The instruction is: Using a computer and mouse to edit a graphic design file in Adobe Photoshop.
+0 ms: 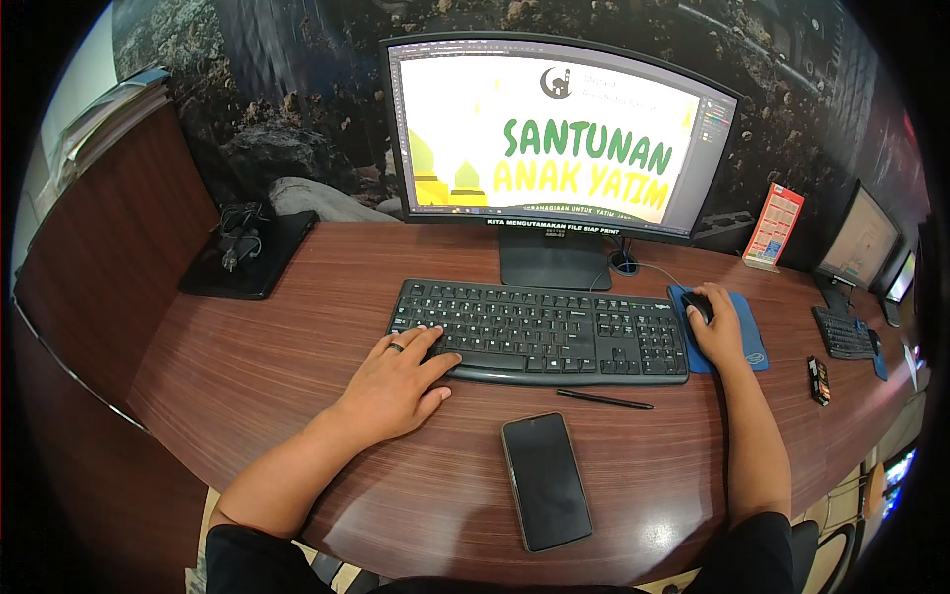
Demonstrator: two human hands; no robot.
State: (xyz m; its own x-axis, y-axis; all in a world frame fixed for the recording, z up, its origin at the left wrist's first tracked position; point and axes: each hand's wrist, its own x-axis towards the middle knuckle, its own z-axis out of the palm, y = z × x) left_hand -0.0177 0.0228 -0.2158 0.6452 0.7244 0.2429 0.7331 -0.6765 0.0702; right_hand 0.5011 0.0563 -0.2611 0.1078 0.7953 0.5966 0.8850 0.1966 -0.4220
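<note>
My left hand [389, 388] rests at the left end of a black keyboard [539, 332], its fingers spread over the keys and a dark ring on one of them. On a blue mouse pad [750, 332] to the right, my right hand [721, 335] is curved over a black computer mouse [700, 305], partly hiding it. Behind the keyboard stands a wide monitor [564, 129] with a design of green and yellow lettering on a white ground. A black pen [604, 399] lies just below the keyboard. Nearer to me is a smartphone [546, 483], its screen dark.
At the left, a black flat case [203, 269] with a coiled cable [237, 238] lies by a wooden partition [109, 238]. A red desk calendar [774, 226] stands right of the monitor. Farther right are a small black box [819, 380], a second keyboard [841, 333] and another monitor [861, 238].
</note>
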